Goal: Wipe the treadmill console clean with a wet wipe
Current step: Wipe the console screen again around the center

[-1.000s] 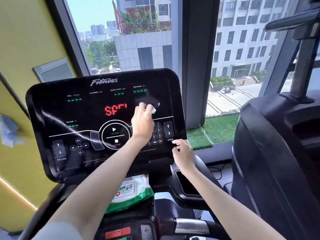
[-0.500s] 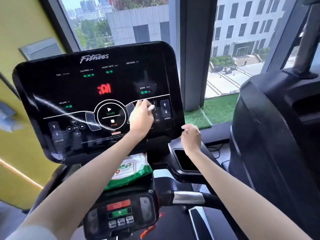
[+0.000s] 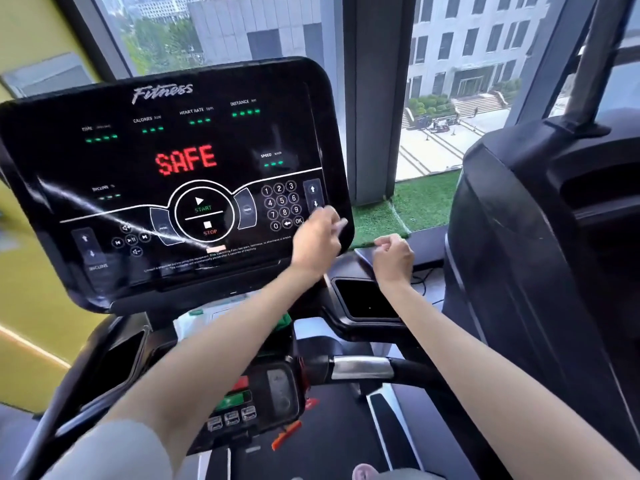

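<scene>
The black treadmill console [image 3: 121, 161] fills the upper left, with "Fitness" on top and red "SAFE" lit in the middle. My left hand [image 3: 317, 240] is at its lower right corner, just below the number keypad [image 3: 282, 206]. It pinches a small pale wet wipe [image 3: 342, 224] against the panel; the wipe is blurred and mostly hidden by my fingers. My right hand [image 3: 393, 256] is off the console's right edge, above a black side tray [image 3: 363, 299], with its fingers curled and nothing in them.
A white and green wipes pack [image 3: 195, 318] lies under the console, partly hidden by my left forearm. Below are the safety panel [image 3: 249, 396], a chrome-banded handlebar [image 3: 362, 367] and the belt. A second black machine [image 3: 540, 258] stands close on the right, with windows behind.
My left hand has swept the wipe from the middle of the display down and right to the lower right corner. My right hand has come off the console's edge and curled.
</scene>
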